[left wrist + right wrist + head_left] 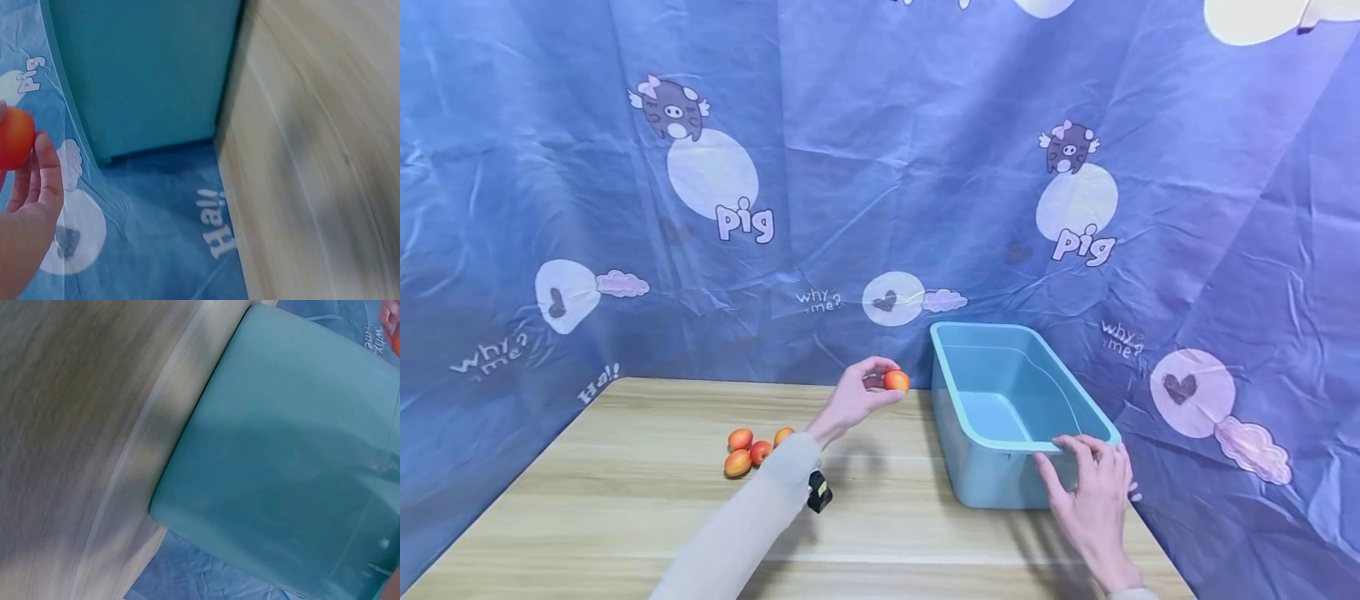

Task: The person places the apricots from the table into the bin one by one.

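Note:
Between the thumb and fingers of my left hand (859, 396) is a small orange-red fruit (897, 381), apricot-like in look. The hand holds it above the table, just left of a blue-green plastic tub (958, 467). In the left wrist view the same fruit (15, 139) shows at the left edge, fingers around it. My right hand (1093, 492) grips the tub's near rim at its right part, fingers over the edge and thumb on the outside. No fruit shows in the visible part of the tub's inside. Several similar fruits (739, 462) lie grouped on the table, partly behind my left forearm.
The wooden table (587, 517) carries the tub on its right side. A blue cloth (865, 208) with pig prints hangs behind and at both sides. A small black device (819, 492) sits at my left wrist.

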`<state>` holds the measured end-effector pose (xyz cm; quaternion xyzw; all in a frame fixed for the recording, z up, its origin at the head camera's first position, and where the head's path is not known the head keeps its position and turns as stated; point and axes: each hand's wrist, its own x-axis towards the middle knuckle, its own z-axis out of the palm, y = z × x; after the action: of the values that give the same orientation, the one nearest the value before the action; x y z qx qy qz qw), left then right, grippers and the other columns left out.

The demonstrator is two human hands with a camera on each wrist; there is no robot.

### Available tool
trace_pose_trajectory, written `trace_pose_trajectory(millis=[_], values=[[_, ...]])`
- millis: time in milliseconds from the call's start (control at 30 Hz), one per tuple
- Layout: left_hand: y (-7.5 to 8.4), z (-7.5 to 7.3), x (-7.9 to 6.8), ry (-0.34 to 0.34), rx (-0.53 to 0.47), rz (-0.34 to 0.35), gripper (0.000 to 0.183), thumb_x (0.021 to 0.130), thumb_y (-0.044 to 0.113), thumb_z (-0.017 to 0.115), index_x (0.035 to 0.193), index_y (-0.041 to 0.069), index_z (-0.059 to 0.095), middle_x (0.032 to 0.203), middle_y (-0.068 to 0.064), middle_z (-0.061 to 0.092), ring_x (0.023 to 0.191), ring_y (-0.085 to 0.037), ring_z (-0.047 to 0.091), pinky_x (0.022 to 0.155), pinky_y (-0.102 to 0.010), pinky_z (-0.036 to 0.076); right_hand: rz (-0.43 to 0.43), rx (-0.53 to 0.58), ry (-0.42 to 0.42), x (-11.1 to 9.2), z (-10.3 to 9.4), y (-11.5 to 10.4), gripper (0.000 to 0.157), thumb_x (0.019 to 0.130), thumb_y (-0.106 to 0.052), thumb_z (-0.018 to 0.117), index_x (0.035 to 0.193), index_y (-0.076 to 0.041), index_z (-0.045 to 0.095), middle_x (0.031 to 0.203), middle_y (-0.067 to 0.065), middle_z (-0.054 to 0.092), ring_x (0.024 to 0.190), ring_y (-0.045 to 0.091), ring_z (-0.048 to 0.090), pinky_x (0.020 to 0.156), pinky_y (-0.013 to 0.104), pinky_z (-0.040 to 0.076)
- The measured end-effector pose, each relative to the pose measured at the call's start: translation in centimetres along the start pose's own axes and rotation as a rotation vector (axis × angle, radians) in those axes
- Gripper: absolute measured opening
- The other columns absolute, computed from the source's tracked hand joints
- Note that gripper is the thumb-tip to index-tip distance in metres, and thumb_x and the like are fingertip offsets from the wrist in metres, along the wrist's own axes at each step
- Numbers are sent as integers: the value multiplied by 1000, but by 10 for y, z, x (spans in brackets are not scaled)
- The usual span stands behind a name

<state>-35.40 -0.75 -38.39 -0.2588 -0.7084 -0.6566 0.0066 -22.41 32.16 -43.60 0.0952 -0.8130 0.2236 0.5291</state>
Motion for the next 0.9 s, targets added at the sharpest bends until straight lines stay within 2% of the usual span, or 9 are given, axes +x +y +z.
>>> trace_pose_trajectory(millis=[200, 567, 733, 900], values=[[8, 14, 4, 27, -46, 26, 47, 81, 1, 77, 124, -4, 60, 121, -23, 64, 91, -13, 64, 77, -20, 53, -19, 15, 33, 4, 2, -2, 61, 90, -61, 57, 99, -1, 67, 102, 25, 54, 98, 45, 43, 116, 58, 13], [24, 43, 15, 33, -58, 69, 45, 79, 8, 80, 121, 2, 63, 114, -12, 69, 92, -12, 64, 76, -23, 52, -13, 21, 49, 9, 1, 0, 62, 89, -62, 58, 99, -1, 67, 102, 25, 53, 97, 45, 43, 116, 58, 13], [29, 55, 16, 21, -79, 88, 40, 79, 7, 79, 117, 7, 65, 110, -9, 70, 92, -10, 63, 76, -23, 52, -23, 34, 54, 9, 1, 1, 61, 89, -61, 58, 99, -1, 67, 102, 25, 53, 97, 44, 42, 115, 59, 14], [29, 65, 15, 21, -84, 92, 39, 80, 7, 79, 116, 8, 66, 110, -10, 70, 92, -9, 63, 77, -23, 51, -16, 33, 41, 6, 1, 1, 61, 89, -61, 58, 98, -1, 67, 102, 26, 53, 98, 45, 43, 115, 60, 14]])
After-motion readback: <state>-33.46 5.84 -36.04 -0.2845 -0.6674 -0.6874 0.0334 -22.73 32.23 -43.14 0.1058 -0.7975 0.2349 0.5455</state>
